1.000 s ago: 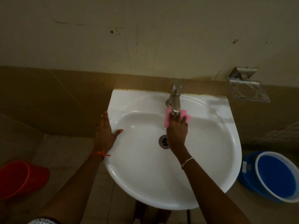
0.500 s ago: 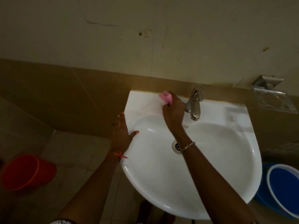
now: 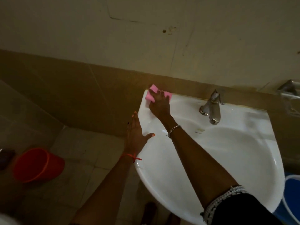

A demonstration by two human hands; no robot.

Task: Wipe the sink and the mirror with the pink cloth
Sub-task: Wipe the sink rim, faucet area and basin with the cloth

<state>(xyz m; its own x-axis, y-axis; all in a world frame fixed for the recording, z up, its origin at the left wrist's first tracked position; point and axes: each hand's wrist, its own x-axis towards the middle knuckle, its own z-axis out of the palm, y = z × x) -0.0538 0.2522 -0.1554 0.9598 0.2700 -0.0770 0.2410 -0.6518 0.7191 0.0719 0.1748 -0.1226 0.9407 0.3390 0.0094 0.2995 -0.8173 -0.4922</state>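
A white wall-hung sink (image 3: 243, 159) fills the right half of the view. My right hand (image 3: 159, 105) presses the pink cloth (image 3: 150, 94) flat on the sink's back left corner, fingers spread over it. My left hand (image 3: 135, 135) rests open on the sink's left rim, thumb inside the basin. A chrome tap (image 3: 211, 109) stands at the back middle of the sink. No mirror is in view.
An orange bucket (image 3: 36, 164) stands on the tiled floor at the left. A blue bucket (image 3: 292, 197) sits under the sink's right edge. A clear soap dish (image 3: 290, 98) is fixed to the wall at the right. Brown tiles run behind the sink.
My right hand has carried the pink cloth from under the tap, up over the back ledge, to the sink's back left corner. The camera has swung left. My left hand stays on the rim.
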